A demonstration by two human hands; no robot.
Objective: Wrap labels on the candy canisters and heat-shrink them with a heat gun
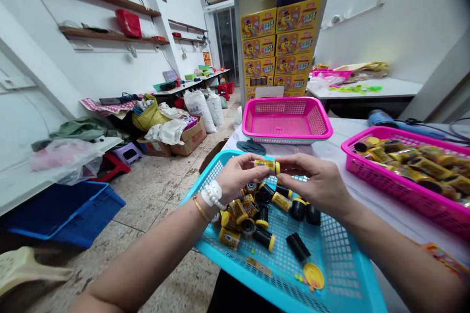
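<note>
Above a blue mesh basket (216,254), my left hand (238,178) is closed around a small yellow-labelled tube (265,165), lying sideways. My right hand (319,183) pinches the tube's yellow-capped end with thumb and fingertips. Part of the tube is hidden behind my fingers. In the basket below, several similar tubes (282,202), some black with yellow ends, lie jumbled together. Nearer to me are a black double cylinder (298,247), a yellow round lid (314,276) and several small coloured balls (301,279).
To the right, a pink basket (385,171) is full of yellow and black tubes. Another pink basket (286,135) stands ahead, before stacked yellow boxes (297,41). A blue tool with a cable (382,118) lies at the back right. A blue crate (69,215) sits on the left floor.
</note>
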